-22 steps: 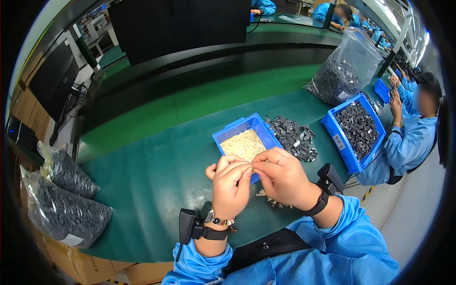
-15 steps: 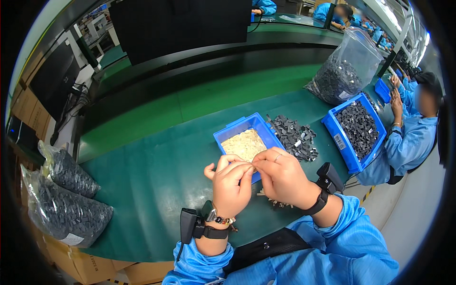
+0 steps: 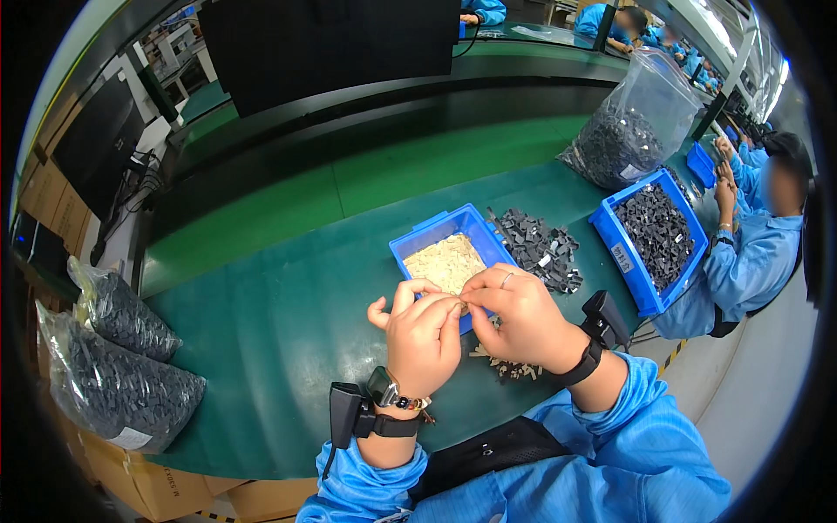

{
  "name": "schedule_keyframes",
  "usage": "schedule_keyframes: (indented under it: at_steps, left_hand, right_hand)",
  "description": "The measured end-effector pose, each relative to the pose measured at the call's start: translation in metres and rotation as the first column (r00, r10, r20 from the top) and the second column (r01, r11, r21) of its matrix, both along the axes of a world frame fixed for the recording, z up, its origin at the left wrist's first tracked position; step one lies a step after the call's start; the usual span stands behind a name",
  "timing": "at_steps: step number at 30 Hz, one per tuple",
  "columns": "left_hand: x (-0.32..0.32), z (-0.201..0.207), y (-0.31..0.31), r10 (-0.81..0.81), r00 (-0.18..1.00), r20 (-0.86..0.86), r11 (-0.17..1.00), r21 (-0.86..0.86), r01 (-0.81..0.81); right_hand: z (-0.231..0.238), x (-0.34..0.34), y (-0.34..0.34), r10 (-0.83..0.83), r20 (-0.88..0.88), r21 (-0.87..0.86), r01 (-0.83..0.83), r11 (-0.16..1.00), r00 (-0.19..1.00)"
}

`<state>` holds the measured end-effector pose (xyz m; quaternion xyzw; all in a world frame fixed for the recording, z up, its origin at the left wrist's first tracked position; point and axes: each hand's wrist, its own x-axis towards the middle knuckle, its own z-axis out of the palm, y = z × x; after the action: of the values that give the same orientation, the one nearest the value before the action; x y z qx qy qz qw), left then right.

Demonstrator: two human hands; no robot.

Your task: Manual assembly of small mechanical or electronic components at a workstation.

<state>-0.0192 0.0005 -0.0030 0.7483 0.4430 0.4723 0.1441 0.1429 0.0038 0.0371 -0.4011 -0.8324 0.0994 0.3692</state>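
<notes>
Two bare hands met above the green tabletop (image 3: pixel 261 349), the left hand (image 3: pixel 423 344) and the right hand (image 3: pixel 523 318) touching at the fingertips. On each, thumb and forefinger were drawn in toward the same spot; whether they pinched a small piece could not be told, since the tips covered it. The left little finger stood out, bent and apart from the others, while the outer fingers of the right were folded. Just beyond them sat a small blue bin (image 3: pixel 436 228), its near side partly covered by the hands, with a layer of thin pale pieces (image 3: pixel 446 263) inside. Close by the bin's right side lay a loose pile of dark pieces (image 3: pixel 540 253), and pale scraps (image 3: pixel 514 369) were scattered on the table near the right wrist. Farther right, a larger blue bin (image 3: pixel 641 296) was filled with dark parts (image 3: pixel 656 231), and behind it a clear bag (image 3: pixel 619 144), partly filled with dark parts, stood with its top open. At the table's left end, two more plastic bags (image 3: pixel 126 375) of dark pieces lay side by side. Black straps (image 3: pixel 397 427) circled both wrists; the left also wore a watch (image 3: pixel 382 386) and a beaded bracelet (image 3: pixel 410 403). A co-worker (image 3: pixel 758 244) in blue sat on the right, hands raised beside another blue tray (image 3: pixel 700 166).
</notes>
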Motion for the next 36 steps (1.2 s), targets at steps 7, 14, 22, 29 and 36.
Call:
schedule_keyframes:
  at_steps: [7,14,22,29,36]
  left_hand:
    - [0.001,-0.002,-0.001,0.008,0.999,-0.045,0.999,0.036,-0.006]
    - [0.002,-0.001,0.000,0.027,0.998,-0.065,0.999,0.024,-0.025]
    - [-0.001,0.000,0.000,0.051,0.993,0.102,0.996,-0.072,-0.044]
    - [-0.003,-0.003,0.002,0.014,0.979,0.202,0.996,-0.087,0.004]
    - [-0.004,0.002,0.002,-0.008,0.983,0.184,0.994,-0.108,0.028]
  right_hand:
    - [-0.003,0.003,0.001,0.020,0.035,0.043,-0.022,0.999,0.999]
    - [0.001,0.005,0.005,0.013,0.122,0.091,-0.024,0.996,0.992]
    - [-0.002,0.011,0.007,-0.094,0.143,-0.006,0.095,0.995,0.985]
    - [-0.004,0.011,0.009,-0.073,0.032,-0.020,0.074,0.997,0.997]
    - [0.009,0.003,0.004,0.022,-0.289,-0.279,-0.106,0.954,0.957]
